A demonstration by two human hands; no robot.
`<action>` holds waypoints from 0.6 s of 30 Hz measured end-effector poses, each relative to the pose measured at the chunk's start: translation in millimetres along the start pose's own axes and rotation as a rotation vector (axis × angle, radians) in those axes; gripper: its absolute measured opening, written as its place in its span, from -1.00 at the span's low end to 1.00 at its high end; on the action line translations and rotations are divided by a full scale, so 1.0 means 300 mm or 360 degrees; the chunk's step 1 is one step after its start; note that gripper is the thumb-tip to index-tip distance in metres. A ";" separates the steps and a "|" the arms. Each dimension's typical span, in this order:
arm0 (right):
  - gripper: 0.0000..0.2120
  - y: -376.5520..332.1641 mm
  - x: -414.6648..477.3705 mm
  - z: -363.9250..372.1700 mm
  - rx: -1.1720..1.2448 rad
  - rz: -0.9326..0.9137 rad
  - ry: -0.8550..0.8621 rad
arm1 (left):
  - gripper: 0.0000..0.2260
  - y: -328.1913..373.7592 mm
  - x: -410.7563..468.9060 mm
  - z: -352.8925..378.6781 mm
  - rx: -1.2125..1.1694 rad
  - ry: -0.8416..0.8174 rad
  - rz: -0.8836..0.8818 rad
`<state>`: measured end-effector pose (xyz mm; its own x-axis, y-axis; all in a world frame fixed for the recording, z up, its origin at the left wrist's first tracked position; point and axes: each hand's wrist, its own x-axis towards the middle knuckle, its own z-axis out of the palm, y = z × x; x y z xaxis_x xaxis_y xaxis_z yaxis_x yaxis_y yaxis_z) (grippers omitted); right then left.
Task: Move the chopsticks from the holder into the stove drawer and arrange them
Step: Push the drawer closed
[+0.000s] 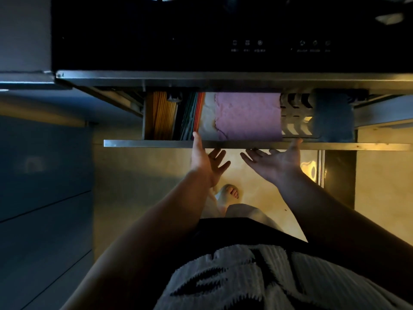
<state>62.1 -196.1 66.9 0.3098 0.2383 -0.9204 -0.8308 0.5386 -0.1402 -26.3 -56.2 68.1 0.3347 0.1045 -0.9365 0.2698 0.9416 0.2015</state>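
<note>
The stove drawer (156, 143) stands partly pulled out under the black stove front. In its left end lie a bundle of pale wooden chopsticks (162, 116) and, beside them, darker and red chopsticks (192, 115), all pointing front to back. My left hand (206, 163) is at the drawer's front edge, thumb over the rim near the dark chopsticks, fingers spread below it. My right hand (276, 163) is palm up under the front edge further right, thumb touching the rim. Neither hand holds anything. The chopstick holder is not in view.
A purple cloth (248, 115) covers the drawer's middle, with a slotted metal rack (295, 117) and a dark blue cloth (333, 115) to its right. The black stove panel (245, 45) is above. Cabinet fronts (44, 175) are at left; my foot (228, 193) is on the floor below.
</note>
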 end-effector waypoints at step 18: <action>-0.23 -0.097 0.122 0.233 0.0131 -0.0239 -0.0106 | -0.18 0.223 0.140 0.146 0.0267 -0.0254 0.0163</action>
<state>129.8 -146.6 62.8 0.4600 0.2016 -0.8648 -0.7329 0.6360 -0.2416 45.3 -2.8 54.7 0.5028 0.1322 -0.8542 0.3688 0.8609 0.3504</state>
